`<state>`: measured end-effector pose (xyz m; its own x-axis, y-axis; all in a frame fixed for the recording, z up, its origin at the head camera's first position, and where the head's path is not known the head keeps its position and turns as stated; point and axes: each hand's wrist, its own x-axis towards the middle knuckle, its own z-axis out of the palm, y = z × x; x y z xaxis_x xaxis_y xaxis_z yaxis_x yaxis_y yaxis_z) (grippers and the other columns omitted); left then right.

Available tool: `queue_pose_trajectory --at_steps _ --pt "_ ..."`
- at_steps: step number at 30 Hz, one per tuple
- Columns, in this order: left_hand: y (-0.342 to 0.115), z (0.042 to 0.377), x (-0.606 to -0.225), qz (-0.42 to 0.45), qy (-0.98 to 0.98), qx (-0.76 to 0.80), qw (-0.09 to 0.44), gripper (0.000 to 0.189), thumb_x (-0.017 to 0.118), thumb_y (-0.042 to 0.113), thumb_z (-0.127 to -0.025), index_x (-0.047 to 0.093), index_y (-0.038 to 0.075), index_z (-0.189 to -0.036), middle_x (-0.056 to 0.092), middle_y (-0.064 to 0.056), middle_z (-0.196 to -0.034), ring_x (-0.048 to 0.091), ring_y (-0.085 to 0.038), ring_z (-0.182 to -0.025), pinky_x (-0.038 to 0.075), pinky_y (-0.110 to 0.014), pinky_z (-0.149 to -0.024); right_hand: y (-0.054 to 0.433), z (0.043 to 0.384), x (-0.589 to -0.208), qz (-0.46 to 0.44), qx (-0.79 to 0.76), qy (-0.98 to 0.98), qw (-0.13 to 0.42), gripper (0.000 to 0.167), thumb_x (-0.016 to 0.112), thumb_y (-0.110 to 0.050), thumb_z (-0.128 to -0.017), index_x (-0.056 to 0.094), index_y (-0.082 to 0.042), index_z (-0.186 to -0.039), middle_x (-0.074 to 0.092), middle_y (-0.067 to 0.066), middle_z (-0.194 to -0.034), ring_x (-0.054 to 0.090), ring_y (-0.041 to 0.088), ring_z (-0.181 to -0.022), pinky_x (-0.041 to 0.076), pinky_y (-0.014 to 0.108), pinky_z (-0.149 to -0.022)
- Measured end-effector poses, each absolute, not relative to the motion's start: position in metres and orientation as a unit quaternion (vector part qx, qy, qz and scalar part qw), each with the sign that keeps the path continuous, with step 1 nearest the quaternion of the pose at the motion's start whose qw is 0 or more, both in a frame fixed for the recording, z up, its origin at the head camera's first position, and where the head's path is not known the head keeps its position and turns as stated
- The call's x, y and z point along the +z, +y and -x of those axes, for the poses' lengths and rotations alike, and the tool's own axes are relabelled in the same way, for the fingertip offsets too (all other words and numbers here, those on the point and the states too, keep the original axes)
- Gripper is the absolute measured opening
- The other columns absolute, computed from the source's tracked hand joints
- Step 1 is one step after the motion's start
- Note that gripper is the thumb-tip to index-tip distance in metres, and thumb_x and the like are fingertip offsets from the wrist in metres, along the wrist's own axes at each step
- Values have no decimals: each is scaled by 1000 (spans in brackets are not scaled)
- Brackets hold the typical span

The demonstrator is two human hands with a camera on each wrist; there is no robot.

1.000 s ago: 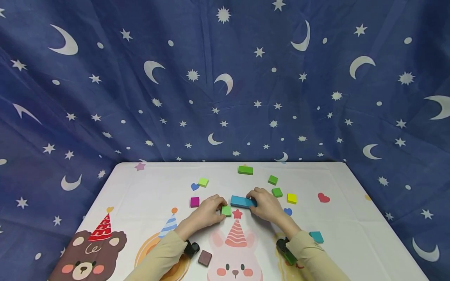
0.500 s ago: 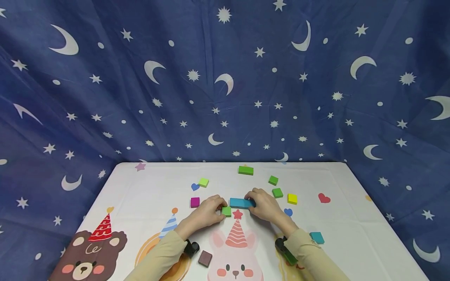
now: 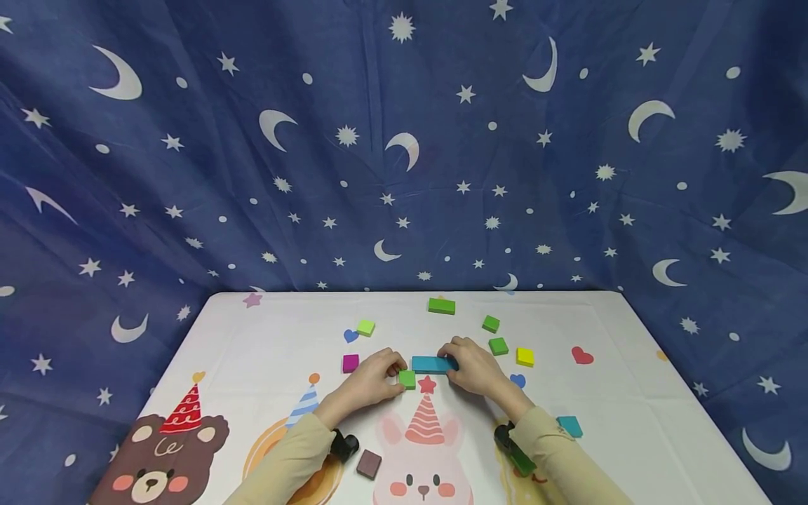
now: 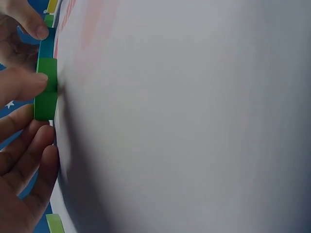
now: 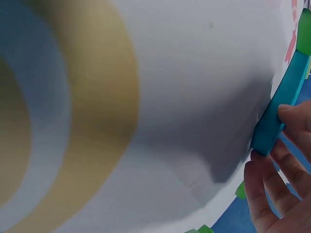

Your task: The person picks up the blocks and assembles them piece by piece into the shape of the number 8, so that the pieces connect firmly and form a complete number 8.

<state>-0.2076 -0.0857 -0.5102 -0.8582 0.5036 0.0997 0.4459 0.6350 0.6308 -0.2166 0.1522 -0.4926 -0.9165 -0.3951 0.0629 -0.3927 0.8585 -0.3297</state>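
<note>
Near the middle of the table, my left hand [image 3: 371, 379] pinches a small green block [image 3: 407, 379]. In the left wrist view the thumb lies on the green block [image 4: 47, 73], with a second green face right beside it and the fingers behind. A long blue block [image 3: 429, 365] lies just beyond and to the right. My right hand [image 3: 477, 369] grips its right end between thumb and fingers. Seen from the right wrist, the far end of the blue block [image 5: 284, 102] meets the green block [image 5: 304, 34].
Beyond the hands lie a long green block [image 3: 441, 306], a lime block [image 3: 365, 327] and two green blocks [image 3: 498, 346]. A magenta block [image 3: 350, 363] is at left, yellow [image 3: 524, 357] and teal [image 3: 569, 426] blocks at right. A brown block [image 3: 369, 464] lies nearer.
The blue block has shifted slightly left and turned straighter, its left end now right at the green block. My right hand moved left with it; my left hand has stayed put.
</note>
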Motion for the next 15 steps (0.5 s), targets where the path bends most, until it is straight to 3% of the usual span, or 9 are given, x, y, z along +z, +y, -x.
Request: queue_pose_trajectory --at_steps 15 --pt "-87 208 -516 -264 883 386 43 23 77 11 -77 67 7 -98 59 -3 -91 56 -14 -84 48 -23 -76 152 216 -494 197 -176 965 4 29 75 -11 -78 70 -16 -107 63 -1 -96 55 14 -90 51 37 -84"
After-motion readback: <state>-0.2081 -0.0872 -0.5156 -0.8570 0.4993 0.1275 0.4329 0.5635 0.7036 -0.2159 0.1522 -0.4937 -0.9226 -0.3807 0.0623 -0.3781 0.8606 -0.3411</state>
